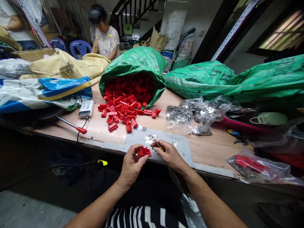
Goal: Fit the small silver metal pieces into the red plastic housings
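Observation:
My left hand (132, 164) pinches a small red plastic housing (144, 152) between thumb and fingers, just over the table's front edge. Close on its right, my right hand (169, 155) is closed around a slim tool with a yellow handle (161, 148); its thin dark tip points up and left, and its exact kind is unclear. Beneath the hands lies a grey mat (136, 139) bearing a heap of small shiny metal pieces (151, 138). Beyond it, many similar red housings (123, 109) spill from an open green woven sack (140, 60).
Plastic bags of metal parts (179, 114) lie right of the mat. A pink-rimmed container (244, 125) holds a pale cup (269, 118). At left are a white power bank (86, 109) and a red-tipped lever (82, 130). A co-worker (106, 41) sits across the table.

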Demonstrator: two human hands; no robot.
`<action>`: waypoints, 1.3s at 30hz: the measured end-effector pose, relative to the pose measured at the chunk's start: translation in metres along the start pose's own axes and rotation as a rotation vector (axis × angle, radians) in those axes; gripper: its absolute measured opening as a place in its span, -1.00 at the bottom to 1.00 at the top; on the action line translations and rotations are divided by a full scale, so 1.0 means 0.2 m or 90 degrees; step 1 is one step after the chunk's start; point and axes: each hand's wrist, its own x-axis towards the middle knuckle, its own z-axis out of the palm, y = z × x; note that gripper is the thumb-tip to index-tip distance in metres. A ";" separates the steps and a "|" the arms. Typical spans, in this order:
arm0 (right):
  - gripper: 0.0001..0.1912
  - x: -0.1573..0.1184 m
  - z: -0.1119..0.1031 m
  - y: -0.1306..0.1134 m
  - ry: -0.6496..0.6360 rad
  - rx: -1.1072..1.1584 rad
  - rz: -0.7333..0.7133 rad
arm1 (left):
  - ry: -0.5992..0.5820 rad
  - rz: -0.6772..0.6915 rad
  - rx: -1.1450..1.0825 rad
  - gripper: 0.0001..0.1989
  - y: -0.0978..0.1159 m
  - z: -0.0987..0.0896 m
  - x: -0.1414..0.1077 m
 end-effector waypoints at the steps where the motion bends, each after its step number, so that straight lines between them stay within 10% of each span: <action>1: -0.85 0.00 0.01 -0.01 0.003 0.002 -0.004 | -0.007 -0.022 -0.028 -0.67 0.01 0.00 0.00; 13: -0.81 -0.03 0.07 -0.06 0.084 -0.078 -0.097 | -0.148 -0.134 -0.167 -0.69 0.04 0.03 -0.04; 39: -0.82 -0.06 0.05 -0.10 0.055 0.096 -0.012 | -0.022 -0.182 -0.184 -0.57 0.00 0.07 -0.04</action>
